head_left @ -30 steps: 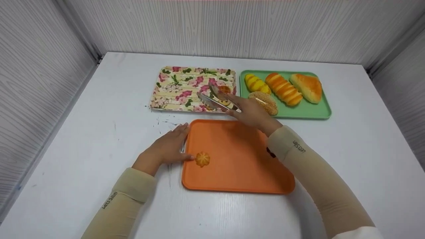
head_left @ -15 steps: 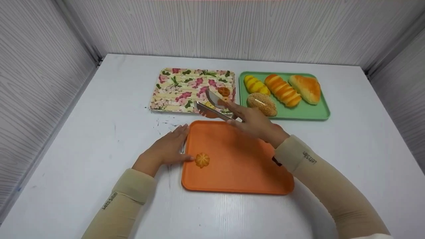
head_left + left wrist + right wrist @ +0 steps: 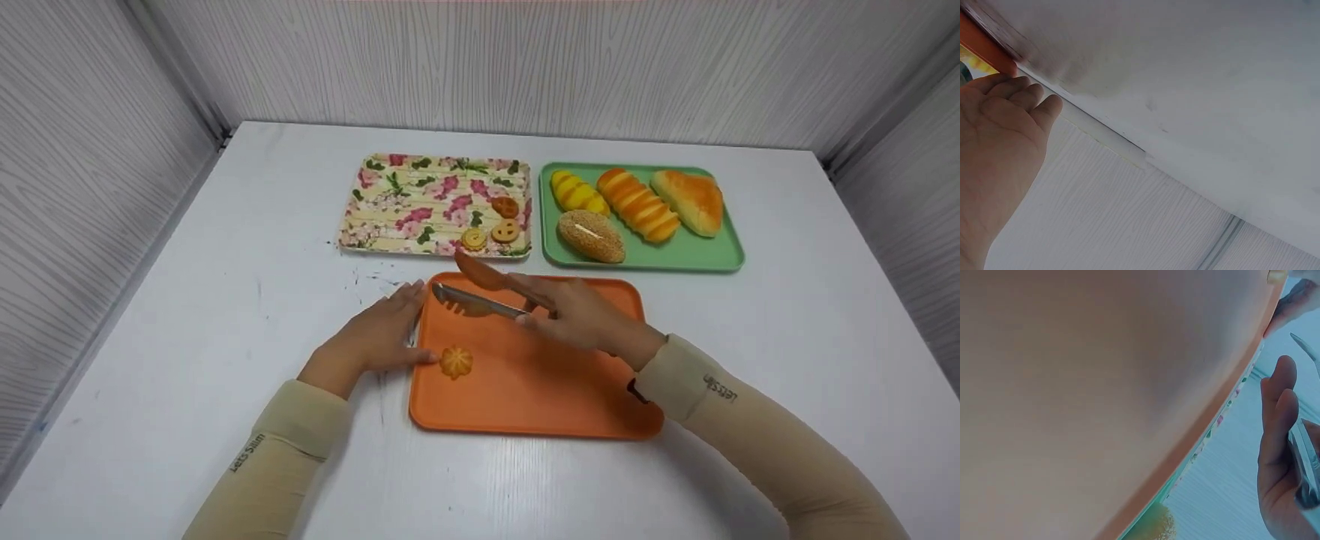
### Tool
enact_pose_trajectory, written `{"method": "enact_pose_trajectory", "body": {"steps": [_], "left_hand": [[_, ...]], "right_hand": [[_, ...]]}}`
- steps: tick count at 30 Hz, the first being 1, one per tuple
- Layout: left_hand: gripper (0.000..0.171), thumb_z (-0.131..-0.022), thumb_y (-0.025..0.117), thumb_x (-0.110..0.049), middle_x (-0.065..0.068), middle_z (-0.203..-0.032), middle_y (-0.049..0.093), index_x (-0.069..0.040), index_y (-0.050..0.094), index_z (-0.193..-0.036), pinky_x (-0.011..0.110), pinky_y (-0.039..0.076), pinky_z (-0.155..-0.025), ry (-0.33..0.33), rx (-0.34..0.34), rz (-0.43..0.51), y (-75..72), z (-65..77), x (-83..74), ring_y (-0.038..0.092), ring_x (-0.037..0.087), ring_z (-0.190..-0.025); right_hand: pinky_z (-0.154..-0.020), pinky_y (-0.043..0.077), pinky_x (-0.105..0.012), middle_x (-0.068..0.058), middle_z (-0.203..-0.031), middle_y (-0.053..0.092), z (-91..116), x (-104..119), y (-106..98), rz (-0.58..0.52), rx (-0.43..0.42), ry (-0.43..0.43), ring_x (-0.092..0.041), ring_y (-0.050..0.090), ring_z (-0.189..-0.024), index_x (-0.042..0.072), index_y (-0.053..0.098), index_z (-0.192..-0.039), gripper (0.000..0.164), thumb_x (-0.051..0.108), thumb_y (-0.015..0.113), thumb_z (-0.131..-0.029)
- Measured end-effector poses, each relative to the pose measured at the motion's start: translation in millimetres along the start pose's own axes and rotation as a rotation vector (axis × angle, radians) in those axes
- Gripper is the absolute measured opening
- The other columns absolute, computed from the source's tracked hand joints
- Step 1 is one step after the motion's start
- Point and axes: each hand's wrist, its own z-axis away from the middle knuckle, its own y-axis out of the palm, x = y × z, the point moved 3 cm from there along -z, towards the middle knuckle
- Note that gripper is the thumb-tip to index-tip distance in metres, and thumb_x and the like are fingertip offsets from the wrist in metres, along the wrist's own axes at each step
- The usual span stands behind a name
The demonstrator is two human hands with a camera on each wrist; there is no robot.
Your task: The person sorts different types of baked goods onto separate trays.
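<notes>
My right hand (image 3: 581, 315) holds a pair of metal tongs (image 3: 484, 304) over the upper part of the orange tray (image 3: 525, 412). The tips of the tongs are spread, and I see nothing between them. In the right wrist view, the handle of the tongs (image 3: 1304, 455) lies against the fingers. My left hand (image 3: 379, 330) rests at the left rim of the orange tray, fingers extended along its outside and thumb over the rim. Beside that thumb lies a flower-shaped cookie (image 3: 456, 362). The left wrist view shows the palm (image 3: 1002, 135) beside the tray's edge.
Behind the orange tray is a floral tray (image 3: 390, 217) with a pretzel-shaped cookie (image 3: 505, 207), a button-shaped cookie (image 3: 505, 230) and a round yellow cookie (image 3: 473, 239). Right of it, a green tray (image 3: 705, 259) bears several breads, including a sesame-coated bun (image 3: 591, 235). Panelled walls enclose the table.
My right hand has drawn the tongs back from above the floral tray to above the orange tray, uncovering the cookies there. My left hand and the flower-shaped cookie have stayed put.
</notes>
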Motion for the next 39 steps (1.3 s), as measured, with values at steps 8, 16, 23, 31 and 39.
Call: {"method": "enact_pose_trajectory", "body": {"steps": [8, 16, 23, 31, 39], "left_hand": [[0.103, -0.084, 0.065, -0.055, 0.008, -0.159, 0.006, -0.004, 0.009, -0.153, 0.046, 0.014, -0.114, 0.025, -0.012, -0.011, 0.3, 0.6, -0.5, 0.005, 0.025, -0.144], [0.101, -0.086, 0.064, -0.052, 0.01, -0.158, 0.008, -0.004, 0.006, -0.153, 0.044, 0.013, -0.115, 0.019, -0.018, -0.036, 1.3, -0.5, 0.5, 0.007, 0.025, -0.144], [0.098, -0.087, 0.065, -0.047, 0.009, -0.158, 0.006, -0.007, 0.006, -0.153, 0.043, 0.012, -0.115, -0.002, -0.008, -0.023, 1.0, -0.3, 0.2, 0.006, 0.024, -0.144], [0.1, -0.086, 0.066, -0.05, 0.009, -0.159, 0.006, -0.005, 0.007, -0.153, 0.045, 0.013, -0.115, 0.018, -0.022, -0.015, -0.7, 1.3, -0.7, 0.006, 0.025, -0.144], [0.1, -0.086, 0.066, -0.048, 0.009, -0.159, 0.005, -0.003, 0.007, -0.153, 0.044, 0.013, -0.115, 0.017, -0.014, -0.013, -0.2, 1.5, -1.1, 0.005, 0.025, -0.144]], "right_hand": [[-0.062, 0.049, -0.03, 0.004, -0.106, 0.066, 18, 10, 12, -0.006, 0.081, -0.014, -0.012, 0.056, -0.065, 0.026, 0.037, -0.148, 0.062, 0.041, 0.06, -0.093], [-0.06, 0.047, -0.029, 0.003, -0.109, 0.068, 28, 15, 21, 0.013, 0.132, -0.037, -0.01, 0.054, -0.061, 0.025, 0.039, -0.147, 0.062, 0.044, 0.059, -0.092], [-0.059, 0.047, -0.028, 0.01, -0.103, 0.068, 31, 18, 25, 0.025, 0.145, -0.086, -0.009, 0.052, -0.062, 0.024, 0.04, -0.147, 0.061, 0.039, 0.061, -0.092], [-0.055, 0.046, -0.025, 0.014, -0.097, 0.067, 31, 23, 27, 0.081, 0.134, -0.129, -0.007, 0.051, -0.06, 0.023, 0.042, -0.146, 0.06, 0.035, 0.064, -0.092], [-0.051, 0.043, -0.025, 0.013, -0.098, 0.067, 32, 24, 28, 0.08, 0.114, -0.175, -0.007, 0.048, -0.057, 0.024, 0.043, -0.145, 0.055, 0.032, 0.061, -0.094]]}}
